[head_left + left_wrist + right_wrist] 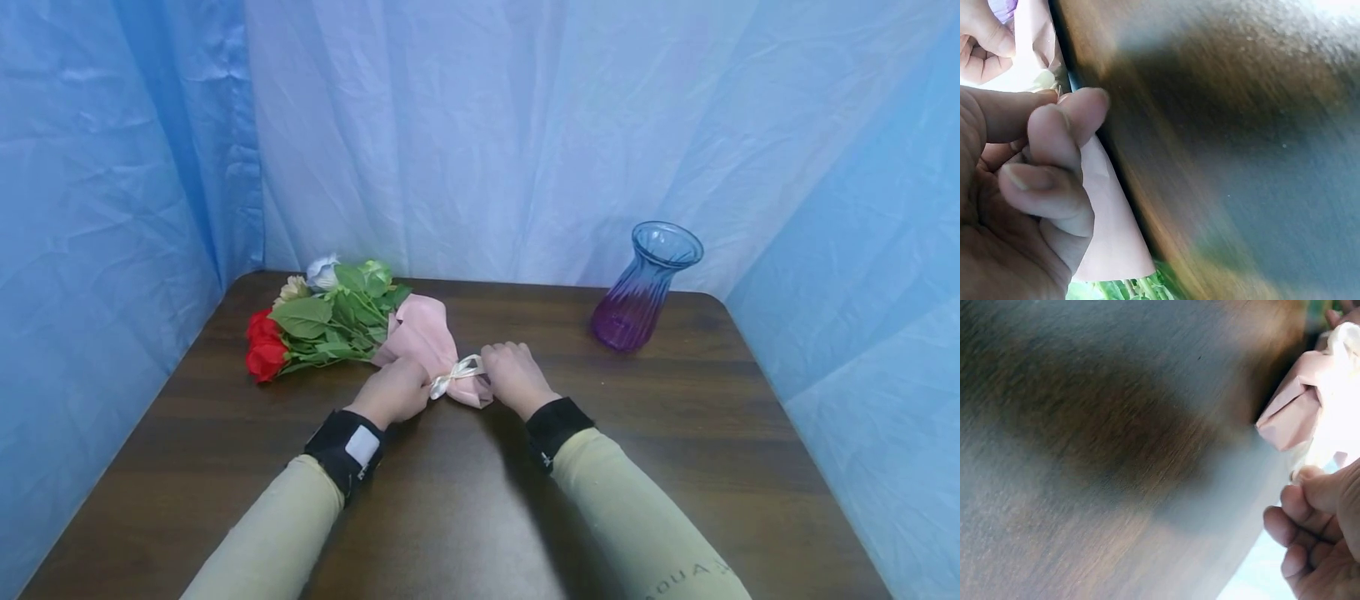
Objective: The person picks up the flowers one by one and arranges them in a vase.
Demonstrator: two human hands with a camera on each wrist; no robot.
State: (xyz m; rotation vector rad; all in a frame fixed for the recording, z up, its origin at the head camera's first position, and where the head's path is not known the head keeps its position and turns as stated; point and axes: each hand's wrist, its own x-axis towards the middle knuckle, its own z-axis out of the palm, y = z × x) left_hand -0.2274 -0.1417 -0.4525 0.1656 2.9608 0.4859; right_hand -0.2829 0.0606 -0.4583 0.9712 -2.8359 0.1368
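A bouquet lies on the table, its flowers to the left and its stems wrapped in pink paper [422, 327]. A cream satin ribbon [441, 386] is tied in a bow round the narrow part of the wrap. My right hand [516, 377] pinches a ribbon end between thumb and fingertip, just right of the wrap's lower end [1294, 412]. On the other side of the bow, my left hand [396, 392] has thumb and finger pinched together at the ribbon [1045, 79]; its other fingers are curled, and part of the ribbon is hidden behind them.
Red roses [266, 348], green leaves [303, 317] and a pale blue flower [323, 273] spread at the table's left. A blue-to-purple glass vase [633, 304] stands at the back right. Blue curtains [480, 142] hang behind the dark wooden table [675, 467] and at both sides.
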